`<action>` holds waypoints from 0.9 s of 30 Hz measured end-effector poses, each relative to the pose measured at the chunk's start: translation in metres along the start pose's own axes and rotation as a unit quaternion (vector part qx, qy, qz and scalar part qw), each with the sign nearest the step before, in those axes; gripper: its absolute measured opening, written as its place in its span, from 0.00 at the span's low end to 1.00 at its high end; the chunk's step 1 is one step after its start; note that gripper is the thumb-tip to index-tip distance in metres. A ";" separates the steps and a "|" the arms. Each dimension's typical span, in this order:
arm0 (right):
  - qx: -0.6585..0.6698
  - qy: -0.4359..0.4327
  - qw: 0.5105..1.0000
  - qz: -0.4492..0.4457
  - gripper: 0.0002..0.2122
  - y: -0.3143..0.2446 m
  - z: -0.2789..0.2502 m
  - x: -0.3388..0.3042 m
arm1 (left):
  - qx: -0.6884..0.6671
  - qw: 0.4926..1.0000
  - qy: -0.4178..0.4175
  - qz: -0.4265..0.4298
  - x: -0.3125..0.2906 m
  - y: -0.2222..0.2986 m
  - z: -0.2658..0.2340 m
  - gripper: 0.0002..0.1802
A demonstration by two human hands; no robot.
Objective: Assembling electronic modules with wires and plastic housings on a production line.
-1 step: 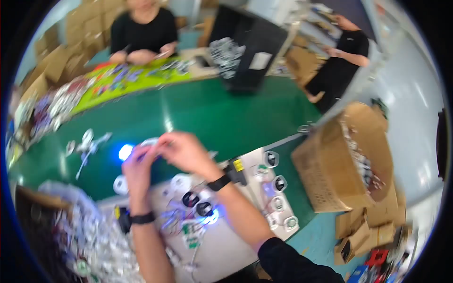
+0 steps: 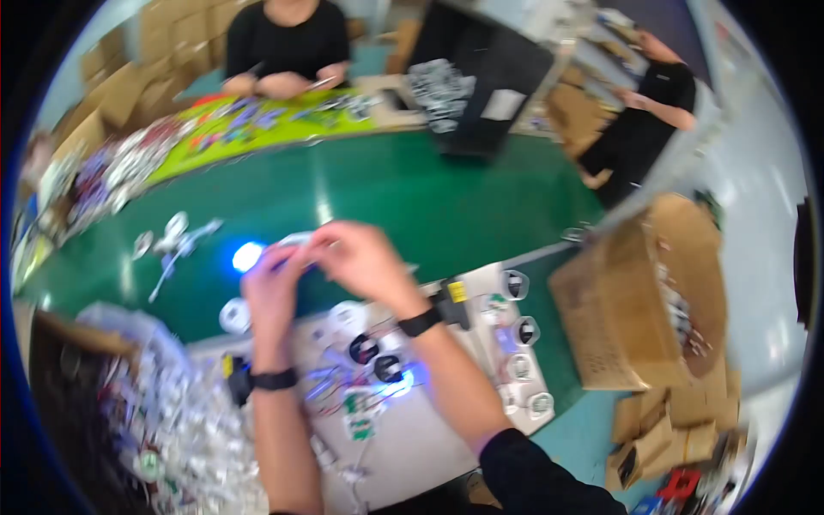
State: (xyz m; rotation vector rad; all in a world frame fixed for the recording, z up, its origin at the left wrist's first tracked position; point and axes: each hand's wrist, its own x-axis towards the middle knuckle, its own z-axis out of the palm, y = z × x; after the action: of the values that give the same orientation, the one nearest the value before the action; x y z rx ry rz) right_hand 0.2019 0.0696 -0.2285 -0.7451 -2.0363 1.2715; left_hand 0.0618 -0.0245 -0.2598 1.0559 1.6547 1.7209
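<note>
White piece (image 2: pixel 298 238): up at your fingertips, above the green desk (image 2: pixel 481 197); its outline is blurred.
Left hand (image 2: pixel 273 273): your fingers are bent, pinching the white piece.
Right hand (image 2: pixel 359 259): your fingertips are drawn together next to the left ones, by the white piece; you cannot tell through the blur what they pinch.
Blue light (image 2: pixel 248 257): glows just left of your left hand.
White disc (image 2: pixel 234 316): lies near your left wrist.
White parts (image 2: pixel 176 240): lie farther left on the desk, with a cable.
Pale board (image 2: pixel 412 459): sits beneath your forearms, carrying black round parts (image 2: pixel 388 369), a green circuit board (image 2: pixel 360 416), wires and, at its right edge, white cases (image 2: pixel 519 367).
Whitish heap (image 2: pixel 197 433): is left of your left forearm.
Cardboard box (image 2: pixel 601 318): stands to your right, with parts inside.
Far side: a co-worker (image 2: pixel 287 43) in black works over a yellow-green mat (image 2: pixel 330 126), beside a black bin (image 2: pixel 489 73) of grey parts.
</note>
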 end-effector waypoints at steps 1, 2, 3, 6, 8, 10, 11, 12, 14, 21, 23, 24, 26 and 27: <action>-0.019 0.022 0.999 -0.035 0.06 0.005 -0.004 0.000 | 0.046 0.999 0.018 -0.005 0.001 0.001 0.007 0.11; -0.069 0.043 0.991 -0.104 0.05 0.009 -0.015 0.001 | 0.029 0.999 0.014 0.004 0.003 0.005 0.015 0.11; -0.076 0.051 0.993 -0.070 0.05 0.008 -0.021 -0.001 | -0.013 1.000 0.008 -0.008 0.005 -0.003 0.022 0.11; -0.078 0.051 0.995 -0.047 0.05 -0.006 -0.009 0.000 | -0.083 0.995 0.015 -0.050 0.001 0.004 0.012 0.10; -0.082 0.060 0.993 -0.053 0.05 -0.002 -0.002 0.000 | -0.135 0.988 0.008 -0.068 0.001 0.001 0.006 0.12; -0.088 0.073 0.992 -0.059 0.05 -0.002 0.001 -0.001 | -0.188 0.979 -0.004 -0.084 0.000 0.002 0.002 0.15; -0.086 0.082 0.991 -0.062 0.06 -0.002 0.002 -0.002 | -0.234 0.968 -0.003 -0.089 -0.001 0.006 0.001 0.18; -0.085 0.091 0.990 -0.066 0.06 -0.003 0.002 -0.002 | -0.279 0.956 -0.002 -0.093 -0.002 0.008 0.000 0.20; -0.099 0.101 0.985 -0.097 0.06 0.005 0.003 -0.001 | -0.286 0.953 -0.005 -0.104 -0.002 0.009 0.002 0.22; -0.084 0.106 0.983 -0.121 0.07 0.006 0.010 0.000 | -0.283 0.952 -0.006 -0.113 0.000 0.007 0.002 0.22; -0.082 0.109 0.983 -0.121 0.07 0.006 0.010 0.001 | -0.295 0.949 -0.011 -0.110 0.001 0.005 0.004 0.22; -0.080 0.112 0.983 -0.122 0.07 0.006 0.009 0.001 | -0.306 0.946 -0.016 -0.106 0.002 0.004 0.005 0.22; -0.080 0.115 0.982 -0.124 0.08 0.004 0.008 0.001 | -0.308 0.946 -0.020 -0.103 0.002 0.006 0.006 0.22; -0.079 0.118 0.982 -0.128 0.08 0.003 0.008 0.002 | -0.309 0.945 -0.022 -0.101 0.002 0.007 0.006 0.22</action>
State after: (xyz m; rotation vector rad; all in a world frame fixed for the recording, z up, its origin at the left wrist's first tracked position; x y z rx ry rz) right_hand 0.1954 0.0676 -0.2338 -0.6462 -1.9778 0.8436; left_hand 0.0667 -0.0199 -0.2527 0.5958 1.0280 1.8702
